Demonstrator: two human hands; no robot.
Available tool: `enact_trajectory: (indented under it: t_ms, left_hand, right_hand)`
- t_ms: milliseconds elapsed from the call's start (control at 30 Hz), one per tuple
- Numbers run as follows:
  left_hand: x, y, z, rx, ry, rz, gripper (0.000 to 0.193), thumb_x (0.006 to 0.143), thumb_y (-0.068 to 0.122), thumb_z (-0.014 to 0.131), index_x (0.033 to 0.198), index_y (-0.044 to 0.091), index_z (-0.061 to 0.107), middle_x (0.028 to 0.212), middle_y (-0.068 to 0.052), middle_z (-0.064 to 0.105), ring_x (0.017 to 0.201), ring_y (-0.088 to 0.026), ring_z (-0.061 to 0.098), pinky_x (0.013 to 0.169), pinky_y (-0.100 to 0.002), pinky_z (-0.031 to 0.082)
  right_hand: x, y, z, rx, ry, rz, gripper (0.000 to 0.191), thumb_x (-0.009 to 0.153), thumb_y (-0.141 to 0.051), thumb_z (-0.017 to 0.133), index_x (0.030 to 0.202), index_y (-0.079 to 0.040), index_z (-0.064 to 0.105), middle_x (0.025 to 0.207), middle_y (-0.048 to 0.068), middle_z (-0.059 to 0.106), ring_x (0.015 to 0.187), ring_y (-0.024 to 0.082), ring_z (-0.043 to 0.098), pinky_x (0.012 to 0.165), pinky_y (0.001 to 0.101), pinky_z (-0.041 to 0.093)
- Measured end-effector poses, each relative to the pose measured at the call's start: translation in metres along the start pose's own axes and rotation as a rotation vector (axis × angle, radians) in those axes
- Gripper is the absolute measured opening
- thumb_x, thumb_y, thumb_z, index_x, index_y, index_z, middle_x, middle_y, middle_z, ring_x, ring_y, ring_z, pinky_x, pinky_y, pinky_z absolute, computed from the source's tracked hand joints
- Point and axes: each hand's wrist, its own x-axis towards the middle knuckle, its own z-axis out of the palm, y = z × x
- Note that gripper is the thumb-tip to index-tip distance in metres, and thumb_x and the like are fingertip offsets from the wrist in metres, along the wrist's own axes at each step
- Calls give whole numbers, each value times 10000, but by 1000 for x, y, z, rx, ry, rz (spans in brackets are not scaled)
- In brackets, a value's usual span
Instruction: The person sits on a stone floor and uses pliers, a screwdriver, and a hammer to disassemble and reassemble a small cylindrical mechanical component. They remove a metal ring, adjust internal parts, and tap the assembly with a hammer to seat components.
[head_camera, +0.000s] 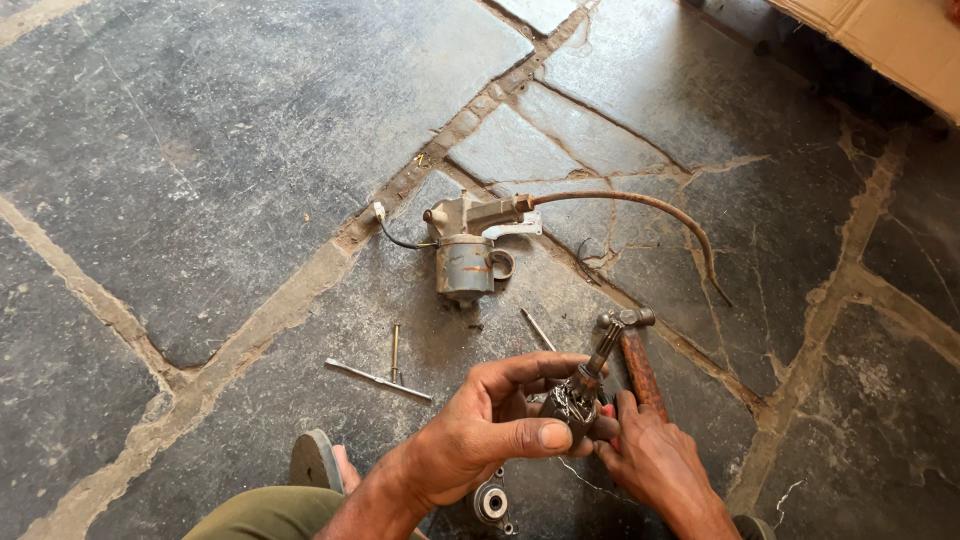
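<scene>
Nearest me, at six o'clock, a small round bearing part (491, 503) lies on the stone floor (200, 150). My left hand (480, 425) closes its fingers (540, 435) around a dark motor armature (572, 405), shaft pointing up toward one o'clock so I can see it. My right hand (655, 460) pinches it from below, steadying. At twelve o'clock the grey motor housing (465, 262) waits; a hammer (632, 350) lies close by.

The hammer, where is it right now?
In the head view, the hammer lies on the stone floor right of centre, just above the right hand, below the grey motor housing.
</scene>
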Motion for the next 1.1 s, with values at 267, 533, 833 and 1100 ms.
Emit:
enact_trajectory:
  t_ms: [267, 533, 833, 1100]
  left_hand:
    - [0, 1, 3, 37, 0, 34, 665, 847, 54, 845, 1431, -70, 551, 1264, -167, 704, 1165, -223, 699, 1059, -372, 578]
    - [2, 3, 3, 47, 60, -12, 767, 750, 57, 913, 1424, -63, 567, 1198, -157, 720, 1090, -211, 709, 1005, -368, 585]
    - [3, 4, 7, 101, 75, -10, 792, 706, 98, 944, 1393, -61, 584, 1206, -129, 715, 1127, -198, 684, 1031, -364, 570]
    - [5, 3, 6, 187, 131, 13, 784, 684, 105, 941, 1377, -33, 601, 1201, -91, 687, 1136, -173, 659, 1033, -339, 554]
  right_hand:
    - [-1, -1, -3, -23, -20, 13, 588, 863, -394, 722, 1283, -98, 436, 998, 184, 730, 930, 372, 751, 801, 506, 590]
    - [-3, -4, -4, -18, -4, 11, 687, 860, -420, 725, 1368, -88, 403, 1042, 210, 722, 959, 386, 740, 831, 507, 583]
    - [-4, -4, -6, -24, -23, 26, 724, 853, -428, 730, 1402, -97, 392, 1072, 206, 722, 983, 375, 740, 853, 496, 582]
    - [-4, -3, -6, -37, -8, 18, 670, 852, -447, 728, 1344, -103, 431, 1083, 206, 717, 1002, 392, 723, 861, 506, 570]
